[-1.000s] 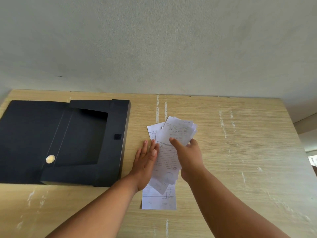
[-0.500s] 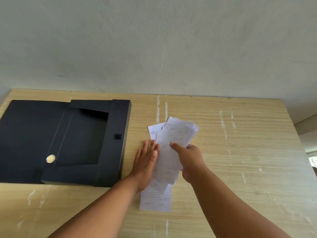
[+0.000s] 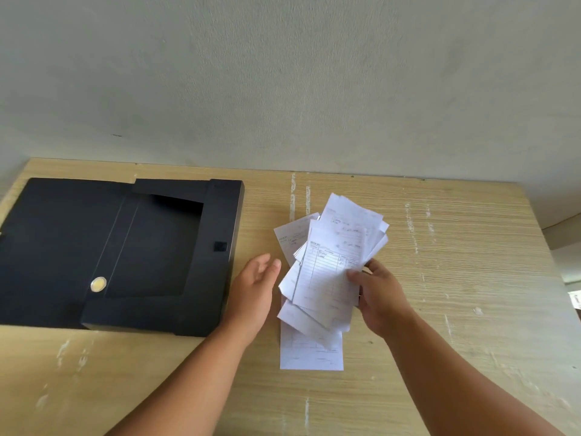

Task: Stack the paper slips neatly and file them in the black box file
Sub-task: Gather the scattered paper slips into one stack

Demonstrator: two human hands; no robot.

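Lifted off the paper slips, left hand spreads empty; right hand pinches several.

No text can be read with confidence. The top slip in the bundle carries a printed ruled form with a small heading at its upper left corner and handwritten entries in its first rows, all too small and blurred to make out; the slips behind it show faint handwriting, likewise illegible. The box file bears no legible label, only a round metal stud and a small square patch, neither showing lettering.
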